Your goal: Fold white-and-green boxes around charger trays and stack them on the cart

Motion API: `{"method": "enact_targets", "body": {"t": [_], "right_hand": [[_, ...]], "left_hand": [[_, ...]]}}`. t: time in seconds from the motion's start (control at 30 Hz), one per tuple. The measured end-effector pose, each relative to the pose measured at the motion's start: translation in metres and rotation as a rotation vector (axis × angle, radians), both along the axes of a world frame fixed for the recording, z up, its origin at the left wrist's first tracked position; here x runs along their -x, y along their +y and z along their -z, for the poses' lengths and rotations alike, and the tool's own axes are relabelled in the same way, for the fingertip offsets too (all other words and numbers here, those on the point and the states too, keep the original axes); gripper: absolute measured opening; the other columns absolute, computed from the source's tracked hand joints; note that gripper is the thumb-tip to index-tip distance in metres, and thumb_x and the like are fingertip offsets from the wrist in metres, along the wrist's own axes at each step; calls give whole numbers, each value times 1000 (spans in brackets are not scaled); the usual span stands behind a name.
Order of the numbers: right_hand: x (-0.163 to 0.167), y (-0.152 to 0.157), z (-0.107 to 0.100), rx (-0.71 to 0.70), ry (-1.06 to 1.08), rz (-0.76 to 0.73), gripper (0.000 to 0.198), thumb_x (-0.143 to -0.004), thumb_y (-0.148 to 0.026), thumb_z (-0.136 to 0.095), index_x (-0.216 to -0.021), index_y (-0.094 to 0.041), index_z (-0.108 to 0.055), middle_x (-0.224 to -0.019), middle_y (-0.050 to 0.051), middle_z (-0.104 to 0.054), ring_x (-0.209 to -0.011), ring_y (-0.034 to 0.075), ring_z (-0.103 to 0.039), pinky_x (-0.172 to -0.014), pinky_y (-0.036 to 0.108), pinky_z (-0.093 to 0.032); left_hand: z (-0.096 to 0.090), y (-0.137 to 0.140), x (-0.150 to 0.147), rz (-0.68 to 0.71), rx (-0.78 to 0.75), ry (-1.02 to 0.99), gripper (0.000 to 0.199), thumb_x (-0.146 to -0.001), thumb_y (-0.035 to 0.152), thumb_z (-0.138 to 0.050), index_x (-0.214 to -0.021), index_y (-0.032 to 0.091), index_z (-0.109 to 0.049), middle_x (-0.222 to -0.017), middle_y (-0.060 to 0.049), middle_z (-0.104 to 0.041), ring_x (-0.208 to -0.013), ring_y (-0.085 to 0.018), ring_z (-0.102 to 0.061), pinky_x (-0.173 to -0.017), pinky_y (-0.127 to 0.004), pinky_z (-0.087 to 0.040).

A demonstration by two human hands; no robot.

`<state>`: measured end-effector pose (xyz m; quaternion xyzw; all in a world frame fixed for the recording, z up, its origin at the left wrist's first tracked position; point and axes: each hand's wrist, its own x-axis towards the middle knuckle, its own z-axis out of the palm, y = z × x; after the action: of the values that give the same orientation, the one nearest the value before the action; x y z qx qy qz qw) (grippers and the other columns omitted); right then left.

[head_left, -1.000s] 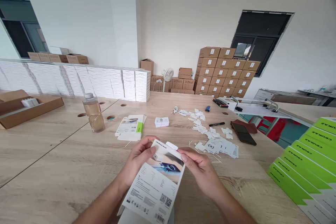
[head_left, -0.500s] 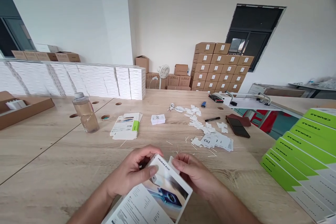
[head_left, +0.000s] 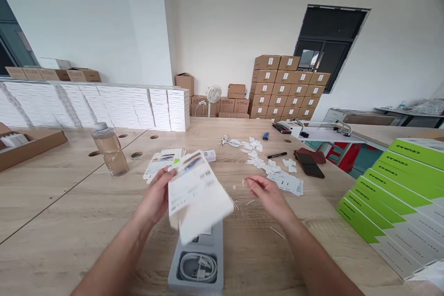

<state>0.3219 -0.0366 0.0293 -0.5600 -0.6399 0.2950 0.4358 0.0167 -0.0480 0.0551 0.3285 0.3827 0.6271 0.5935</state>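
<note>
My left hand (head_left: 160,196) grips a white printed carton (head_left: 199,192), tilted and blurred by motion, by its left edge. Under the carton's lower end, a pale tray (head_left: 219,259) lies on the table with a coiled white cable (head_left: 197,267) in its round recess. The carton covers the tray's far part. My right hand (head_left: 268,194) hovers over thin paper strips, clear of the carton, its thumb and forefinger slightly apart with nothing visible between them. Beyond my left hand lies a pile of flat printed cartons (head_left: 157,164); a stack of small white cards (head_left: 210,156) is partly hidden behind the held carton.
White paper scraps (head_left: 255,159), printed cards (head_left: 286,181), a black marker (head_left: 277,155) and a phone (head_left: 310,165) lie to the right. Green-and-white boxes (head_left: 388,194) are stacked at the right edge. A water bottle (head_left: 111,150) stands left; white boxes (head_left: 132,106) line the back.
The carton has been raised and swung away from me in my left hand, exposing the tray and cable. My right hand has let go of the carton and moved right.
</note>
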Motion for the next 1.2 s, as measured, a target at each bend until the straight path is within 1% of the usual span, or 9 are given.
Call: {"method": "enact_targets", "body": {"t": [0.07,0.17,0.27,0.33,0.53,0.63,0.83,1.0,1.2], "right_hand": [[-25,15,7,-44,-143,113,32,-82,-45,-53,-95,-19,-68,-93,7,-70,-85,23,-62,-80,36,-46],[-50,27,18,-56,-313,192,25,-75,-31,-57,-95,-20,-69,-101,9,-69,-98,29,-59,-88,43,-41],[-57,29,29,-68,-470,211,38,-67,-19,-59,-104,-23,-68,-123,10,-62,-121,35,-46,-98,53,-30],[-53,29,33,-78,-542,222,43,-69,-19,-57,-111,-21,-66,-131,12,-56,-126,36,-41,-100,58,-24],[-20,20,30,-159,-659,81,39,-83,-39,-49,-118,-27,-60,-133,4,-55,-126,25,-44,-99,46,-34],[-18,17,27,-182,-782,45,41,-84,-41,-47,-121,-28,-58,-136,4,-52,-128,25,-42,-99,47,-34],[-55,28,35,37,-1039,210,52,-78,-22,-45,-130,-19,-51,-142,11,-45,-132,28,-38,-102,51,-29],[-69,35,39,80,-1024,206,44,-80,-22,-44,-122,-19,-60,-120,10,-65,-112,29,-58,-99,48,-33],[-72,35,32,54,-953,220,36,-82,-24,-44,-106,-18,-71,-104,12,-72,-94,32,-66,-81,39,-45]], "left_hand": [[7,15,19,-77,-2,-88,25,-77,22,-66,-101,16,-60,-82,-3,-71,-67,-14,-67,-59,-21,-53],[14,27,40,-90,15,-141,29,-82,19,-60,-111,15,-58,-88,-6,-71,-66,-14,-68,-57,-21,-55],[14,28,49,-105,50,-161,29,-86,20,-55,-114,13,-57,-81,-5,-72,-58,-14,-67,-50,-21,-55],[14,28,51,-117,63,-172,26,-88,20,-53,-112,12,-57,-74,-4,-71,-52,-13,-65,-44,-20,-53],[21,33,53,-109,80,-208,30,-86,23,-57,-115,13,-57,-77,-4,-71,-50,-11,-63,-42,-17,-51],[25,35,52,-103,92,-217,31,-85,25,-59,-114,13,-58,-77,-4,-70,-48,-10,-62,-40,-16,-49],[18,27,45,-59,122,-227,27,-87,24,-56,-113,16,-57,-71,-1,-69,-48,-12,-63,-40,-18,-50],[14,22,42,-48,166,-216,28,-88,27,-55,-112,14,-56,-65,-1,-68,-46,-13,-63,-39,-18,-51],[16,22,41,-45,169,-211,36,-85,28,-59,-119,15,-54,-85,-8,-72,-58,-15,-68,-44,-19,-53]]}}
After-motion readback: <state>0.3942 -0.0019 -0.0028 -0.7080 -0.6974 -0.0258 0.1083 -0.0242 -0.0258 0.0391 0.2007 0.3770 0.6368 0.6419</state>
